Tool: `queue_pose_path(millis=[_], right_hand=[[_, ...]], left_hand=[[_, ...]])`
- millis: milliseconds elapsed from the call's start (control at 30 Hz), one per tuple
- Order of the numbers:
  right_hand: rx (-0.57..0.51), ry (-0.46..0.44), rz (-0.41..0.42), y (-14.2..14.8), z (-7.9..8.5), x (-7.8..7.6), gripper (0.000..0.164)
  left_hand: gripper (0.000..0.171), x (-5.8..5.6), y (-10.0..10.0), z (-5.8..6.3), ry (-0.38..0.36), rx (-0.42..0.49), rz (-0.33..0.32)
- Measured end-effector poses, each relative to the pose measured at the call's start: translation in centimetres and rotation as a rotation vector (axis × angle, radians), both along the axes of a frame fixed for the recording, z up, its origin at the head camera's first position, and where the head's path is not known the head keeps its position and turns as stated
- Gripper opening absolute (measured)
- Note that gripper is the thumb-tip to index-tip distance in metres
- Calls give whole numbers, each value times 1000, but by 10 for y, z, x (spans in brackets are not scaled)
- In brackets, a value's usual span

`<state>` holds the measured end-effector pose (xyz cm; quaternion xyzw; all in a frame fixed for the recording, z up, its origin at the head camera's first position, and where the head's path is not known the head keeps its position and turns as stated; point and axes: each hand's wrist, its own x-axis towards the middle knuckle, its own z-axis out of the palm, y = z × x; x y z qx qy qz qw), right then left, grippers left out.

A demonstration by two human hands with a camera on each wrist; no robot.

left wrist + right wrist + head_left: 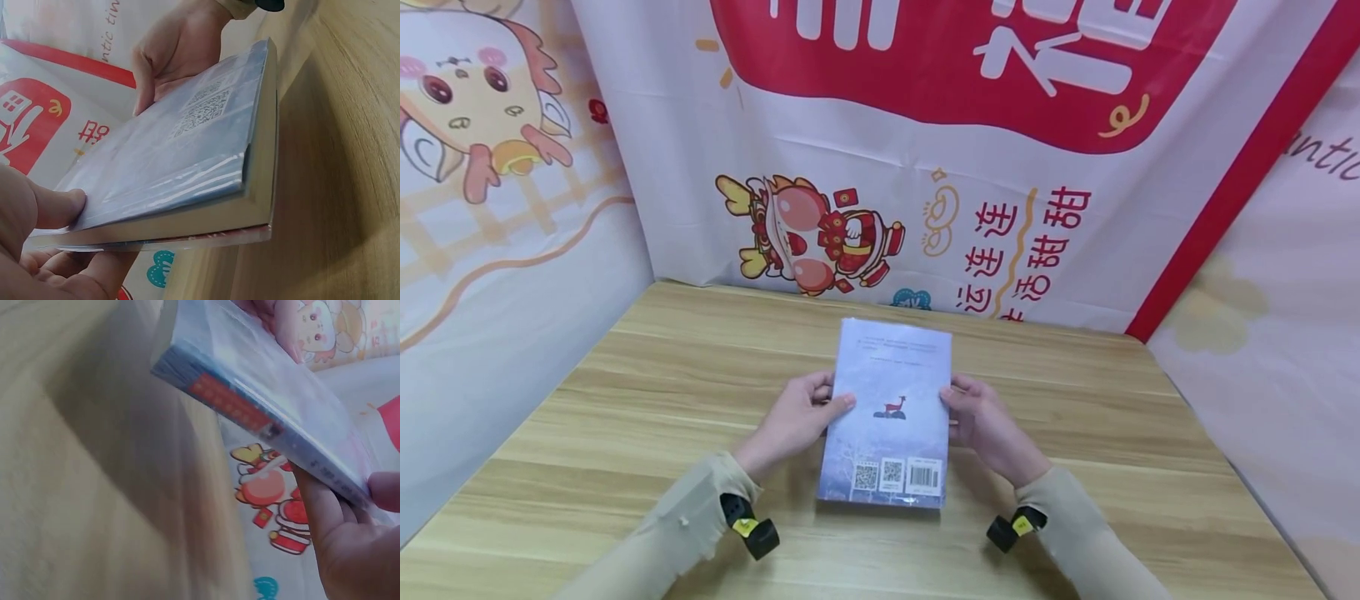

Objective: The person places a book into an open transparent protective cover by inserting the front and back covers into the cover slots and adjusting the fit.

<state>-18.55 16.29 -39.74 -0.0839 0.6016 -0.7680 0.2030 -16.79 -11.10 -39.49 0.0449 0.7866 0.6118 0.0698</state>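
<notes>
A pale blue book (891,442) in a clear plastic cover is held above the table, its back cover with codes and a small red deer facing up. My left hand (797,417) grips its left edge, thumb on the cover and fingers underneath. On the opposite side, my right hand (988,421) pinches the spine edge, thumb on top. The left wrist view shows the page edges of the book (262,137) and the left thumb (59,206) pressing on it. In the right wrist view the spine (250,412) carries a red label, with the right fingers beneath.
The wood-grain table (700,358) spreads around and below the book. A white and red printed cloth (880,150) hangs along its back edge, and more printed cloth (512,225) hangs at the left. Black wrist cameras (752,529) sit on both sleeves.
</notes>
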Motion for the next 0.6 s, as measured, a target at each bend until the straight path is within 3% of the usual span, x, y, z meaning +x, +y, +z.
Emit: queue_pose_path(millis=[233,600], right_hand=[[0,56,15,5,10,1,41],[85,96,-39,10,14,0,49]], left_hand=[[30,4,1,4,29,56,-22],[37,5,0,6,77,91,-78]])
